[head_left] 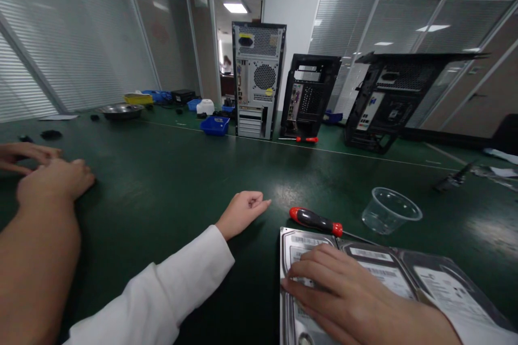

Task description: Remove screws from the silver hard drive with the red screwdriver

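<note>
My left hand [243, 213], in a white sleeve, rests on the green table with its fingers curled in; I see nothing in it. At the lower right, my right hand [343, 291] lies with fingers stretched over the leftmost hard drive [289, 248], touching its top. Two more hard drives, a middle one [374, 253] and a right one [437, 275], sit beside it in a row, partly hidden by my right hand and sleeve. Just behind the drives lies a screwdriver [318, 221] with a red and black handle, its shaft pointing right.
A clear plastic cup [390, 210] stands behind the drives. Computer cases [259, 81] [309, 97] [388, 102] line the back, with a second screwdriver [305, 139] before them. A blue tray [215, 125] and metal bowl [121, 111] are farther left. Another person's hands [56, 178] are at left.
</note>
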Demonstrator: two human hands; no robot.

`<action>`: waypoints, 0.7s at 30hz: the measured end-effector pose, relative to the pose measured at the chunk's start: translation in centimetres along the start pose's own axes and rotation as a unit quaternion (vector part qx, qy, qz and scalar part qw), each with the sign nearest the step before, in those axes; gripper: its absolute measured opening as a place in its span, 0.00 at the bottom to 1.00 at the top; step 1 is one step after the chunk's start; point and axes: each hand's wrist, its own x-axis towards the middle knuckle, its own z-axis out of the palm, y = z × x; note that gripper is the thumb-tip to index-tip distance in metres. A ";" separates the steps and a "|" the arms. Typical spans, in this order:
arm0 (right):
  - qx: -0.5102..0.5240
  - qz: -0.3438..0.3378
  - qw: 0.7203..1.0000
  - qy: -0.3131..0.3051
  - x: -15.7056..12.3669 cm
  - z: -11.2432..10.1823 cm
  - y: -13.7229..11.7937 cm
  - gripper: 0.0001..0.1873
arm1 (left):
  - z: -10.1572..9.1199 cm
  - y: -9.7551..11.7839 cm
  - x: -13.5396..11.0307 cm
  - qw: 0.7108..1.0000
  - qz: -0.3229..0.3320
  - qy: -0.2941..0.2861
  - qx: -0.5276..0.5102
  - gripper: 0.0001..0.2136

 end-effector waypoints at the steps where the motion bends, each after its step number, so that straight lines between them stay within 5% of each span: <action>1: 0.002 0.003 1.000 -0.001 0.0 0.0 0.0 0.16 | 0.0 0.0 0.0 1.000 0.000 0.000 0.000 0.22; 13: 0.093 0.048 0.992 -0.076 0.0 -0.8 0.7 0.19 | 0.0 0.1 0.0 1.000 -0.002 0.002 0.003 0.22; 17: 0.120 0.191 0.974 0.020 0.4 -2.2 3.8 0.18 | 0.0 0.1 0.1 1.000 0.000 -0.001 0.001 0.22; 19: 0.108 0.302 0.947 -0.027 1.0 -3.1 6.0 0.20 | 0.0 0.1 0.1 1.000 -0.004 -0.003 0.002 0.22; 21: 0.131 0.330 0.930 -0.092 1.9 -3.9 7.6 0.24 | 0.0 0.1 0.1 1.000 -0.007 -0.003 0.005 0.22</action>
